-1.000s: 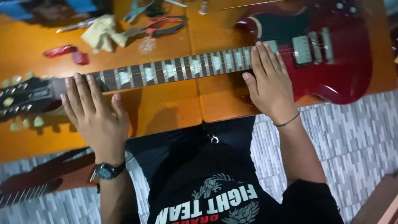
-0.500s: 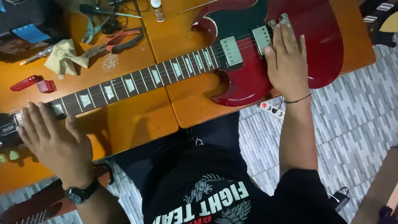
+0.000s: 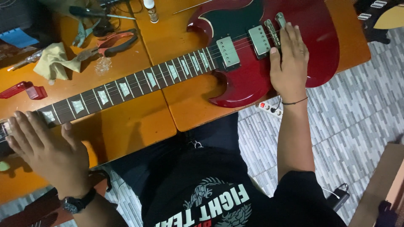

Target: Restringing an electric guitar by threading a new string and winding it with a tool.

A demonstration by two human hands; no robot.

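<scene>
Left hand point(image 3: 48, 153) flat, fingers spread, pressing on the guitar neck point(image 3: 126, 86) at the headstock end; palm down, nothing gripped. Left wrist has a watch point(image 3: 75, 204).

Far left on the bench point(image 3: 139, 126): red plastic piece point(image 3: 23, 90), yellow cloth point(image 3: 52, 63), pliers point(image 3: 111, 44), cutters point(image 3: 84, 33), small bottle point(image 3: 151, 10) at the top edge.

Guitar point(image 3: 252, 75), red solid-body, lies face up across the two orange bench tops, neck to the left, body to the right and partly overhanging the edge. Both pickups point(image 3: 227, 52) fitted. Thin lines run along the fretboard, likely strings, but can't tell how many or whether tensioned.

Right hand point(image 3: 289, 65) open, flat on the body, fingertips at the bridge point(image 3: 271, 33); holds nothing.

Judgement: guitar looks assembled and laid out, hands only steadying it. No tool in hand, so any adjustment looks not yet begun.

Power strip point(image 3: 269, 109) on the tiled floor below the bench edge.
</scene>
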